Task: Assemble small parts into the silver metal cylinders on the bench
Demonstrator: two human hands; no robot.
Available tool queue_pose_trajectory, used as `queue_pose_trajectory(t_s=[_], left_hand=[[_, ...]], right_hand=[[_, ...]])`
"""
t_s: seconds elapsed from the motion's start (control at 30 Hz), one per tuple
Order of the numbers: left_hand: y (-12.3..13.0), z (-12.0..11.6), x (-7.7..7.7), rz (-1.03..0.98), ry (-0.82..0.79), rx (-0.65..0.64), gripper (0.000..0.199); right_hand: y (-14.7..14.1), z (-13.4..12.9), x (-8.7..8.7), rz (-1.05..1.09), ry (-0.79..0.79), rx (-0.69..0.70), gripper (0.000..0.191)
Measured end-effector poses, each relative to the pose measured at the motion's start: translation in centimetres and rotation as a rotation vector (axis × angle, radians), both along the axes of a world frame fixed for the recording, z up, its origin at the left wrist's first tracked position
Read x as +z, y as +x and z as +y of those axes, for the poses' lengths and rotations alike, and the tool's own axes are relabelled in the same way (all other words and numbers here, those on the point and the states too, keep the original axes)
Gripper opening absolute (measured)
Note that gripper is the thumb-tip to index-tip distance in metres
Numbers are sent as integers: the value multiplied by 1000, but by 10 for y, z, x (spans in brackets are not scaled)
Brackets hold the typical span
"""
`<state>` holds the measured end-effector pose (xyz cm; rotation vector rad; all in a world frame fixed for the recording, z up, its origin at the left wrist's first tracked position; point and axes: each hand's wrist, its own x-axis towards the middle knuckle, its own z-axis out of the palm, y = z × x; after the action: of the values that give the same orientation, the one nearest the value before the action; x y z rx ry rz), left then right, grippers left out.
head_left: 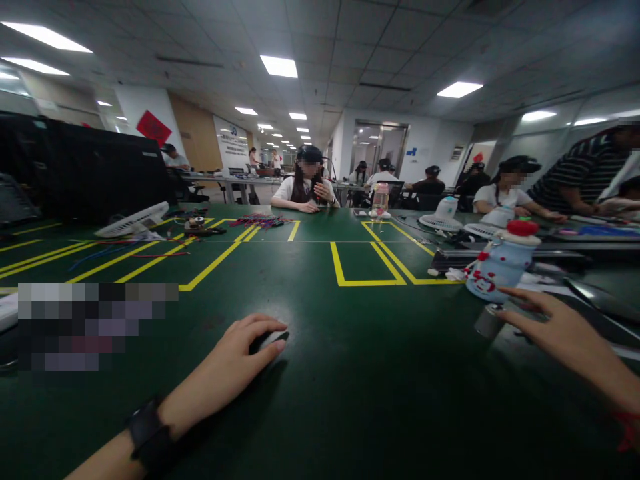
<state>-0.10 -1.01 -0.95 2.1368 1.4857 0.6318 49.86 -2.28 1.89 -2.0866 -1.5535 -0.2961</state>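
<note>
My left hand [249, 347], with a dark watch on its wrist, is curled over a small grey-and-black object [274, 339] low above the green table. Fingers and thumb hide most of that object, so its kind does not show. On the right, my right hand [555, 320] reaches in with fingers apart. Its thumb tip meets or lies just beside the top of a small silver metal cylinder [489, 321]; contact is unclear. Right behind the cylinder stands a light-blue bottle [503, 267] with a red lid, close to my index finger.
Yellow tape [373, 283] marks outlines on the green table [320, 400]. Farther back lie bundled wires [263, 221], a white fan [133, 220] and a pink bottle [381, 199]. Black equipment [95, 173] stands at left. A person [307, 183] sits opposite; others work around.
</note>
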Motion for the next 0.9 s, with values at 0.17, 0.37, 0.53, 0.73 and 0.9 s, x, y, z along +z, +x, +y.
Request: queue_pose_trajectory(t_s=[0.17, 0.37, 0.53, 0.73, 0.9], left_hand=[[2, 1, 0, 12, 12, 9, 37], [5, 3, 1, 26, 41, 19, 38], [10, 2, 7, 25, 49, 32, 35], [58, 7, 32, -58, 256, -35, 27], [87, 13, 45, -131, 285, -123, 20]], right_hand=[[-37, -5, -1, 172, -174, 87, 51], [-167, 8, 6, 283, -63, 733, 38], [-231, 19, -9, 378, -71, 961, 34], [-233, 23, -32, 624, -148, 944, 70], [-232, 23, -31, 694, -161, 975, 59]])
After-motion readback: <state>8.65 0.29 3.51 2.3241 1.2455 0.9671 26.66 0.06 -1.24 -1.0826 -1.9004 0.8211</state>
